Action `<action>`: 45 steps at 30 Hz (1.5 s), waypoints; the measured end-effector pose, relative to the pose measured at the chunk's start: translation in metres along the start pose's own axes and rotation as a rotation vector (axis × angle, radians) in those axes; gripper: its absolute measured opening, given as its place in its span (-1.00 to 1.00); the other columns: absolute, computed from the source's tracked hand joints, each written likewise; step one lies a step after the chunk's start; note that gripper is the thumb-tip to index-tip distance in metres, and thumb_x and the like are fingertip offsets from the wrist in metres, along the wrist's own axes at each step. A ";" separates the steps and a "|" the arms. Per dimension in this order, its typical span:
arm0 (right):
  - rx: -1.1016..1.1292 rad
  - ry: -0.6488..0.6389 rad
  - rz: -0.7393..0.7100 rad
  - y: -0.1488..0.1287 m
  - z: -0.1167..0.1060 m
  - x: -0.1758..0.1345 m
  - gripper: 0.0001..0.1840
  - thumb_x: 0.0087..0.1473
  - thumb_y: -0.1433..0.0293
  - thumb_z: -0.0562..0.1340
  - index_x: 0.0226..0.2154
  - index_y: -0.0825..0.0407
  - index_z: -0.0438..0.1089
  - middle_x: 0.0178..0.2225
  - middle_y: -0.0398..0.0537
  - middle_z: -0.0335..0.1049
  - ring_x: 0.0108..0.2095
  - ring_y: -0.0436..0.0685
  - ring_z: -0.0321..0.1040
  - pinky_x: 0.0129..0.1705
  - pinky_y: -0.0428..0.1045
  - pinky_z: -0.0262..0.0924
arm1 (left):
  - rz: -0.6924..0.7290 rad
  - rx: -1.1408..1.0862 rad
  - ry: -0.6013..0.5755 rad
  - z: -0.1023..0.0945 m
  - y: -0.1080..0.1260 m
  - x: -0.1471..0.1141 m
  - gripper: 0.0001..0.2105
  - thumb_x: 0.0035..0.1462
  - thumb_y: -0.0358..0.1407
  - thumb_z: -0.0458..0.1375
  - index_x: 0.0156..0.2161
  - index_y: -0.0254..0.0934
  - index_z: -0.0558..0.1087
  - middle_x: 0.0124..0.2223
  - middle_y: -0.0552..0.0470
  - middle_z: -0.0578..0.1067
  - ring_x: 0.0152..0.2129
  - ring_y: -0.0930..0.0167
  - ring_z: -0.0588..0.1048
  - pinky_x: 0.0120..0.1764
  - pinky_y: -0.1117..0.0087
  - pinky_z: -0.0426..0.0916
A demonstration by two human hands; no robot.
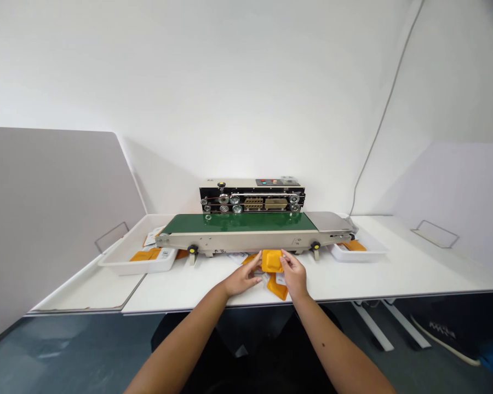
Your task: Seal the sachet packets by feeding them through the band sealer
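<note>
Above the front part of the table, my right hand pinches a small orange packet by its right edge. The packet has a raised, squarish bulge in its middle. My left hand is at the packet's left side, thumb and fingers apart, with its fingertips close to or touching that edge. Under and behind my hands lie more orange packets, some with white labels or backs; my hands partly cover them. Just beyond stands a band sealing machine with a green conveyor belt.
A white tray with orange and white packets stands left of the machine; another white tray with packets stands at its right end. Rollers and a control panel are behind the belt. A cable runs down the wall. A shoe shows lower right.
</note>
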State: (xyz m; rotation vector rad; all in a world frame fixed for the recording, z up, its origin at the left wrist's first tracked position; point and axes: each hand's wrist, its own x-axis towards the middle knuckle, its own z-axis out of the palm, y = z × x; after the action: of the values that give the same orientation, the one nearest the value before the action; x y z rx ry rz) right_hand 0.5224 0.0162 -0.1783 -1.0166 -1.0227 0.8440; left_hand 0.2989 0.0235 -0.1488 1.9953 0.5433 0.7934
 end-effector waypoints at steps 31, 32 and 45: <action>0.031 -0.009 0.006 0.002 -0.001 -0.001 -0.42 0.04 0.08 0.31 0.04 0.06 0.46 -0.27 -0.01 0.51 -0.25 0.17 0.47 -0.17 0.05 0.40 | 0.037 0.066 0.032 0.002 0.006 0.000 -0.12 0.21 -0.07 0.22 0.44 -0.16 -0.20 0.34 -0.26 0.21 0.10 0.15 0.38 0.15 0.08 0.27; 0.024 -0.012 0.006 0.001 -0.001 -0.001 -0.42 0.04 0.08 0.31 0.03 0.06 0.46 -0.28 -0.02 0.51 -0.25 0.17 0.46 -0.17 0.05 0.39 | 0.035 0.050 0.035 0.003 0.007 0.000 -0.13 0.21 -0.09 0.22 0.44 -0.16 -0.19 0.35 -0.26 0.19 0.13 0.14 0.36 0.16 0.07 0.26; -0.008 0.068 -0.048 0.000 -0.003 0.000 -0.50 0.00 0.05 0.35 -0.12 0.07 0.42 -0.33 -0.01 0.49 -0.32 0.12 0.44 -0.25 -0.01 0.35 | 0.014 -0.007 0.011 0.004 -0.001 0.002 -0.14 0.23 -0.19 0.23 0.44 -0.16 -0.22 0.33 -0.27 0.23 0.20 0.15 0.32 0.19 0.05 0.24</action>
State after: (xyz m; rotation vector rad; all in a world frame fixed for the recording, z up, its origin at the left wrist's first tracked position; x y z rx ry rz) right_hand 0.5248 0.0154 -0.1785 -1.0168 -0.9895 0.7618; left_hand 0.3028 0.0228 -0.1509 1.9912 0.5323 0.8140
